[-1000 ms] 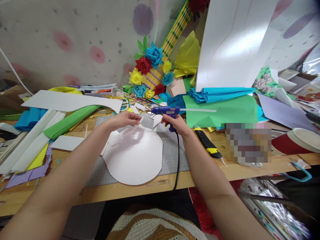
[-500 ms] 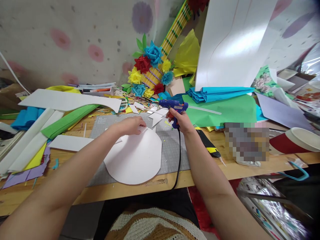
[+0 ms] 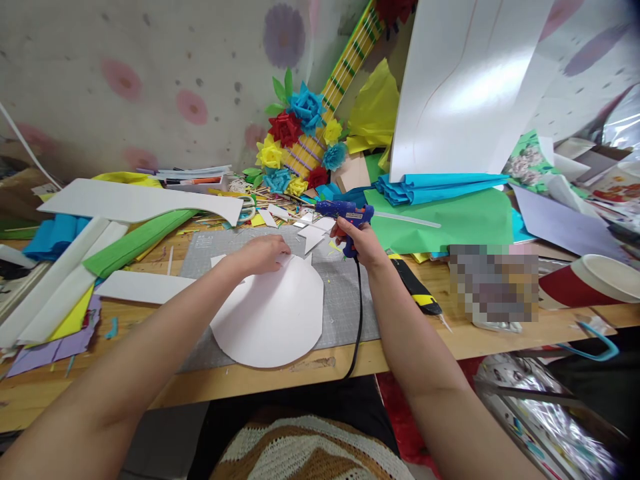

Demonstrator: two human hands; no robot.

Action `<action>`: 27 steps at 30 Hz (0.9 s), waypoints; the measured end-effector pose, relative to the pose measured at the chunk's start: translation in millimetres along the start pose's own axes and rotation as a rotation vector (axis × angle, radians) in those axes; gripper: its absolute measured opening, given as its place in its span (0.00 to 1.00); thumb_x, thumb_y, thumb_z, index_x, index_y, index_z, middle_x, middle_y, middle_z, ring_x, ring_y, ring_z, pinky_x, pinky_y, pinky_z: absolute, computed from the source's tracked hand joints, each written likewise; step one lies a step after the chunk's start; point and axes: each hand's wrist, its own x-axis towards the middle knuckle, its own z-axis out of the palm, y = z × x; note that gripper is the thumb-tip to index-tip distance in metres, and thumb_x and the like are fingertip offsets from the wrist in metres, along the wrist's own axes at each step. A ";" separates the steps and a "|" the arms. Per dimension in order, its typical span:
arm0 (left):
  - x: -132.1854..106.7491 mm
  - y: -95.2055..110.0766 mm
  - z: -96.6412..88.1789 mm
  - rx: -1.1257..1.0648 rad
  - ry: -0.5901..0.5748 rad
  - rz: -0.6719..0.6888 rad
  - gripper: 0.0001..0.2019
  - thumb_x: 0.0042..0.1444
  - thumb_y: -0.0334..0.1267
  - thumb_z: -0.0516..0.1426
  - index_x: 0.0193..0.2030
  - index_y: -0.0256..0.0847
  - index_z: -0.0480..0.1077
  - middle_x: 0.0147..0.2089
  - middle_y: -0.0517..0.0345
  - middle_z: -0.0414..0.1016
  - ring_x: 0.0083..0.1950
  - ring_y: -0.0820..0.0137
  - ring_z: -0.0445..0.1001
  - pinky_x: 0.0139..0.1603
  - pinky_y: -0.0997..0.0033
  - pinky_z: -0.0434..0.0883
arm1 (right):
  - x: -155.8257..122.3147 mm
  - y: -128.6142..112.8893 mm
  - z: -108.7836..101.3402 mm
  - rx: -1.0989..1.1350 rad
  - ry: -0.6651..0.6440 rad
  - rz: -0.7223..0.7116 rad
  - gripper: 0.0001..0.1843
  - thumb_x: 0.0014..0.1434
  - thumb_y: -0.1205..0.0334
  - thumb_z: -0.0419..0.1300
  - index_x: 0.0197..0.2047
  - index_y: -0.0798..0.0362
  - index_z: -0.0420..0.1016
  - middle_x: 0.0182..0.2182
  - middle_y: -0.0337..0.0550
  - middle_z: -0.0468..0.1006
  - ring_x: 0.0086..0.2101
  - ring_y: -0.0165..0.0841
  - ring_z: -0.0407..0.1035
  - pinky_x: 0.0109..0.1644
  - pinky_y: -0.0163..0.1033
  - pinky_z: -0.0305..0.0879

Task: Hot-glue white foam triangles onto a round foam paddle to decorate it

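A glue gun (image 3: 345, 211) sits in my right hand (image 3: 357, 241), its nozzle pointing left above the white scraps. A translucent glue stick (image 3: 410, 220) sticks out of its back, and a black cord (image 3: 359, 320) hangs from the handle. My left hand (image 3: 265, 255) is closed, fingers curled down at the far edge of a round white board (image 3: 273, 317). What is pinched under those fingers is mostly hidden. The board lies flat on a grey cutting mat (image 3: 350, 307).
Small white offcuts (image 3: 313, 237) lie beyond the board. A black-and-yellow utility knife (image 3: 417, 290) is right of my right arm. A long white cutout (image 3: 135, 200) and a green roll (image 3: 135, 243) lie left. At the right stands a paper cup (image 3: 595, 283); a flowered guitar (image 3: 310, 153) leans behind.
My left hand has shifted very slightly left, and the round board has moved a touch. The glue gun has drifted slightly left in my right hand.
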 end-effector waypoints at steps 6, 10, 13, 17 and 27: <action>0.8 -1.7 4.3 -0.008 0.009 0.000 0.21 0.50 0.32 0.54 0.52 0.42 0.72 0.54 0.52 0.73 0.55 0.62 0.71 0.53 0.66 0.68 | 1.2 3.5 -2.4 -0.039 0.009 0.020 0.25 0.43 0.37 0.67 0.22 0.52 0.72 0.23 0.40 0.76 0.21 0.25 0.65 0.22 0.32 0.61; -2.4 -2.1 4.4 -0.048 0.017 0.006 0.23 0.49 0.32 0.54 0.54 0.42 0.71 0.55 0.52 0.72 0.56 0.61 0.70 0.55 0.65 0.67 | 1.1 1.2 -0.9 -0.038 0.026 0.021 0.26 0.41 0.35 0.67 0.21 0.52 0.72 0.22 0.40 0.76 0.20 0.25 0.64 0.23 0.32 0.63; -7.6 -3.4 -2.1 -0.142 0.025 0.002 0.27 0.49 0.34 0.55 0.59 0.42 0.67 0.60 0.52 0.70 0.60 0.61 0.68 0.60 0.65 0.65 | 2.6 1.1 -1.3 -0.025 0.071 0.029 0.27 0.41 0.35 0.68 0.22 0.51 0.71 0.22 0.39 0.76 0.20 0.25 0.64 0.22 0.33 0.64; -13.8 -11.2 -16.6 -0.303 0.149 -0.109 0.27 0.52 0.37 0.52 0.61 0.41 0.64 0.61 0.52 0.69 0.60 0.63 0.68 0.60 0.65 0.66 | 7.2 3.0 -3.5 0.026 0.170 0.057 0.25 0.41 0.37 0.69 0.23 0.52 0.70 0.22 0.38 0.75 0.19 0.24 0.62 0.22 0.32 0.65; -9.6 3.0 -10.8 -0.268 0.134 0.016 0.20 0.54 0.41 0.56 0.54 0.40 0.69 0.58 0.51 0.71 0.60 0.62 0.67 0.61 0.64 0.63 | 15.8 16.7 -6.6 0.039 0.401 0.201 0.16 0.47 0.51 0.68 0.24 0.52 0.68 0.20 0.36 0.75 0.15 0.21 0.58 0.18 0.30 0.61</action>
